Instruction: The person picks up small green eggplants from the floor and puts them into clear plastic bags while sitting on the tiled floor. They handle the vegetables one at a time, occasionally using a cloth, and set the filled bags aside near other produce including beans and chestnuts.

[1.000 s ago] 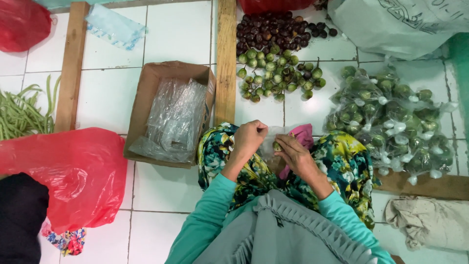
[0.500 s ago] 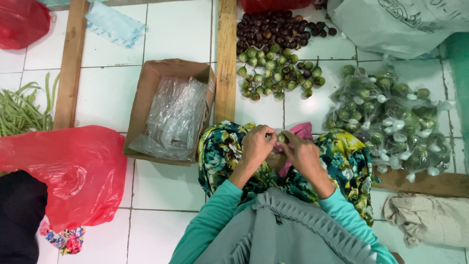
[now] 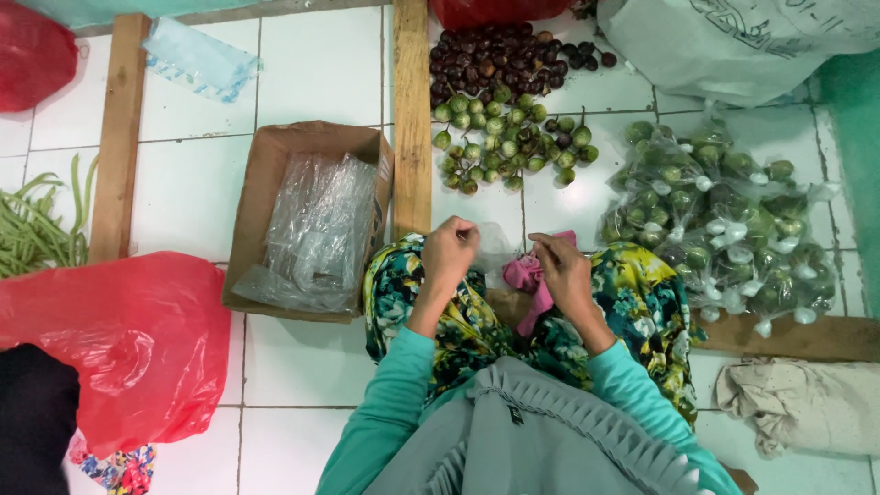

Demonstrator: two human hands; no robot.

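Note:
My left hand [image 3: 449,252] and my right hand [image 3: 559,266] are raised over my lap, fingers pinched on a small clear plastic bag [image 3: 495,249] stretched between them. A pink cloth [image 3: 527,275] lies on my patterned skirt [image 3: 632,293] just under the right hand. Ahead on the white tiles sits a pile of small green round fruits [image 3: 509,142], with dark purple ones [image 3: 495,60] behind it. Several filled clear bags of green fruits [image 3: 724,215] are heaped to the right.
A cardboard box [image 3: 266,183] holding clear plastic bags [image 3: 316,229] stands to the left of my knees. Wooden slats [image 3: 412,110] [image 3: 115,137] cross the floor. A red plastic bag [image 3: 110,339] and green beans [image 3: 37,225] lie left; a beige cloth [image 3: 797,403] lies right.
My hands came together over the lap, then drew slightly apart, pulling the small clear bag open between them. The piles and box have not moved.

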